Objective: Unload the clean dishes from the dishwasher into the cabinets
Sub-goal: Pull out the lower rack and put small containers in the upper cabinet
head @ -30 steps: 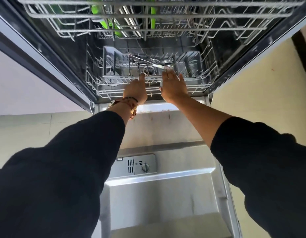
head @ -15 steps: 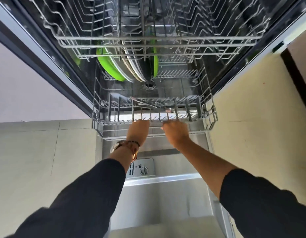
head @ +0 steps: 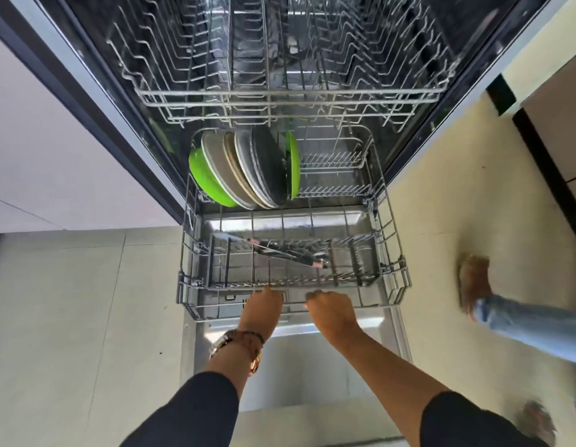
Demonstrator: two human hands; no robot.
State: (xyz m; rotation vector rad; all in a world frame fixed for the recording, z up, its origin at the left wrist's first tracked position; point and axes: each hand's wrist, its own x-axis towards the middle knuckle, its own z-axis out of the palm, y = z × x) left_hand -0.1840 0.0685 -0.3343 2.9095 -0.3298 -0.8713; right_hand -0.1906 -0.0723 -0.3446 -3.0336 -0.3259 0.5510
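The dishwasher's lower wire rack (head: 393,253) is pulled out over the open door (head: 299,366). My left hand (head: 262,309) and my right hand (head: 332,309) both grip the rack's front rail, fingers curled over the wire. At the rack's back stand several plates on edge: a green plate (head: 209,179), grey and dark plates (head: 261,169), and another green one (head: 293,162). A cutlery basket (head: 235,259) near the front holds dark-handled utensils (head: 290,253). The upper rack (head: 290,98) above looks bare.
Pale floor tiles (head: 86,317) spread to the left and a cream floor to the right. My feet show at the right, one in a brown shoe (head: 474,282) with a jeans leg (head: 532,321). A dark-edged cabinet (head: 551,130) stands at the far right.
Both hands have drawn the lower rack out toward me over the door. The stacked plates have come into full view from under the upper rack.
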